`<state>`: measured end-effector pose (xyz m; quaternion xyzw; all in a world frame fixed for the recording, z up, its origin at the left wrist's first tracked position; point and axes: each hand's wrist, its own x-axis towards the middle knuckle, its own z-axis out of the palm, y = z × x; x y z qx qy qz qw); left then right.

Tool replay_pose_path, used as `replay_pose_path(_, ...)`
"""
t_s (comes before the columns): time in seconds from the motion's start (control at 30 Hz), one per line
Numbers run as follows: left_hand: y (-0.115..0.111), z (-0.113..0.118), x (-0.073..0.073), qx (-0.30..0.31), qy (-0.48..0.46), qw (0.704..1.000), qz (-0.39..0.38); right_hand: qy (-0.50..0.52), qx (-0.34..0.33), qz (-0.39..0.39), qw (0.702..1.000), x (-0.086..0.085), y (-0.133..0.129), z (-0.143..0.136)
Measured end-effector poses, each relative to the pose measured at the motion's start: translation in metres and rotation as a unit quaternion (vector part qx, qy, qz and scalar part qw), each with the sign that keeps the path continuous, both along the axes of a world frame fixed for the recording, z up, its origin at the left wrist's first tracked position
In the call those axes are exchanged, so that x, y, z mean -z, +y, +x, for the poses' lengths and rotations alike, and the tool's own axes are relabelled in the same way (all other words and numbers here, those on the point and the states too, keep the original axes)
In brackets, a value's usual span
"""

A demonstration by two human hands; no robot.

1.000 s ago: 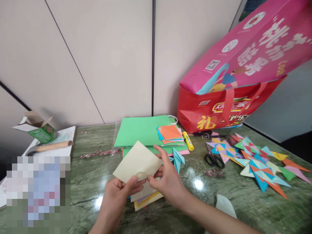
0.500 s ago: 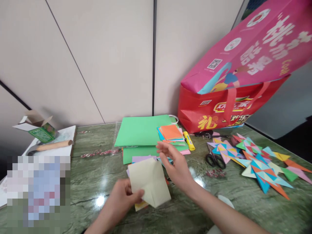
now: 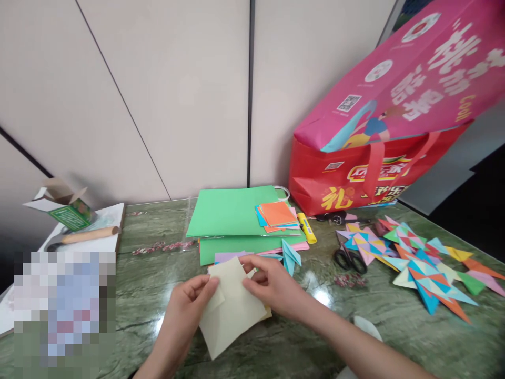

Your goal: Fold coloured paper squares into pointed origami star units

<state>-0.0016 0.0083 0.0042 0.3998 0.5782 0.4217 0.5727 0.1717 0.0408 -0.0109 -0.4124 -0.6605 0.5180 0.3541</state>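
A pale cream sheet of paper [image 3: 236,308] with creases is held up between both hands above the table. My left hand [image 3: 193,300] pinches its left side, thumb on top, where a small corner is folded over. My right hand [image 3: 272,279] grips the upper right edge between thumb and fingers. Behind the sheet, edges of other coloured papers show, among them a purple sheet [image 3: 232,257]. A light blue folded paper piece [image 3: 290,257] lies just beyond my right hand. What lies under the cream sheet is mostly hidden.
Green paper [image 3: 232,210] lies at the back, topped by small orange squares [image 3: 279,216]. A yellow glue stick [image 3: 306,228] and black scissors [image 3: 350,259] are to the right, near folded paper stars [image 3: 430,279]. Bags [image 3: 335,181] stand behind; a wooden-handled tool [image 3: 89,235] is left.
My right hand has come down and taken hold of the sheet. The sheet has turned and its left corner is now folded over. The light blue piece has come into view.
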Motion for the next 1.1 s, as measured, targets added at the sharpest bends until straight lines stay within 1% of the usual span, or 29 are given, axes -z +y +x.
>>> replay_pose_path(0.07,-0.001,0.0,0.001,0.011,-0.009,1.0,-0.007,0.012,-0.028,-0.008,1.0,-0.001,-0.002,-0.001)
replay_pose_path(0.1,-0.002,0.001,0.001,0.019,-0.011,1.0,-0.008,0.009,-0.032,0.0,0.999,-0.002,-0.003,-0.002)
replay_pose_path(0.17,-0.003,0.002,0.001,0.027,-0.012,0.999,-0.011,-0.01,-0.026,0.048,0.998,-0.004,-0.005,-0.002)
replay_pose_path(0.27,-0.004,0.003,0.001,0.018,-0.011,1.0,-0.021,-0.024,-0.027,0.145,0.989,-0.005,-0.007,-0.003)
replay_pose_path(0.33,-0.004,0.003,0.0,0.01,-0.019,0.999,-0.024,-0.018,-0.054,0.171,0.984,-0.006,-0.008,-0.003)
replay_pose_path(0.4,-0.003,0.002,0.0,0.0,-0.022,1.0,-0.021,-0.011,-0.081,0.171,0.982,-0.007,-0.01,-0.003)
replay_pose_path(0.43,-0.003,0.002,0.001,-0.007,-0.018,1.0,-0.016,-0.009,-0.089,0.164,0.982,-0.008,-0.011,-0.003)
replay_pose_path(0.5,-0.003,0.002,0.003,-0.014,-0.002,1.0,0.001,-0.006,-0.082,0.137,0.987,-0.009,-0.011,-0.004)
replay_pose_path(0.63,-0.003,0.002,0.006,0.001,0.03,0.999,0.03,0.031,-0.023,0.03,0.999,-0.006,-0.011,-0.008)
replay_pose_path(0.73,-0.004,0.003,0.005,0.015,0.047,0.998,0.038,0.078,-0.014,-0.059,0.995,0.0,-0.009,-0.01)
replay_pose_path(0.83,-0.005,0.005,0.004,0.028,0.061,0.997,0.047,0.094,-0.018,-0.132,0.987,0.004,-0.006,-0.01)
replay_pose_path(0.9,-0.005,0.006,0.003,0.033,0.058,0.997,0.037,0.097,-0.009,-0.156,0.983,0.005,-0.005,-0.009)
replay_pose_path(1.0,-0.006,0.008,0.004,0.049,0.049,0.998,0.002,0.115,0.014,-0.167,0.979,0.004,-0.004,-0.008)
replay_pose_path(1.1,-0.007,0.008,0.006,0.063,0.036,0.997,-0.023,0.13,0.027,-0.203,0.97,0.002,-0.003,-0.007)
